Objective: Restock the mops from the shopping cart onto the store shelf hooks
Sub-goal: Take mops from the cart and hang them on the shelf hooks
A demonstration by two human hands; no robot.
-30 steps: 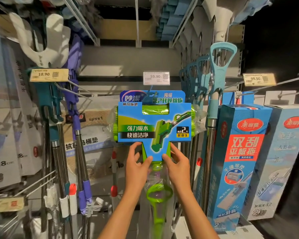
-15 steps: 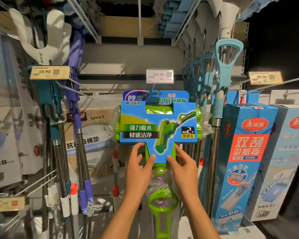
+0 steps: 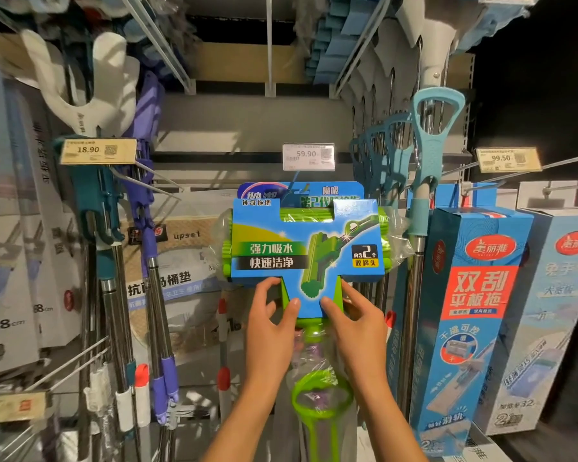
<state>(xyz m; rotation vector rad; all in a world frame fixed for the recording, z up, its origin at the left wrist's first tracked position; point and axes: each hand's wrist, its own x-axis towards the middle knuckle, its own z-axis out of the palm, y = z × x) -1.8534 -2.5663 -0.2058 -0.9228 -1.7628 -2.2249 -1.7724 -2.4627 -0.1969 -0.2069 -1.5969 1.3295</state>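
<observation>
Your left hand (image 3: pixel 270 323) and right hand (image 3: pixel 357 320) meet in the lower centre of the frame, each pinching a side of the narrow bottom tab of the blue and green cardboard sleeve (image 3: pixel 306 250) wrapped round the green sponge mop head (image 3: pixel 306 215). Your left thumb lies on the front of the tab and its fingers curl behind the left edge; your right thumb presses the front on the other side with the fingers spread along the right edge. The mop hangs head-up in the middle of the frame, directly below the white price tag reading 59.90 (image 3: pixel 308 156), with a second identical blue card (image 3: pixel 299 193) just behind its top. Whether the sleeve sits on a hook you cannot tell, because the card hides it. Below your hands the mop's green loop handle (image 3: pixel 321 393) in clear plastic wrap runs down to the bottom centre.

At the right of the frame stand two tall blue cartons of flat mops (image 3: pixel 474 315), and between them and your mop hang light blue handled mops with steel poles (image 3: pixel 427 181). At the left hang teal and purple mops (image 3: pixel 127 208) under a yellow tag reading 18.90 (image 3: pixel 97 151). Another yellow tag, 99.50 (image 3: pixel 507 159), sits at the upper right
</observation>
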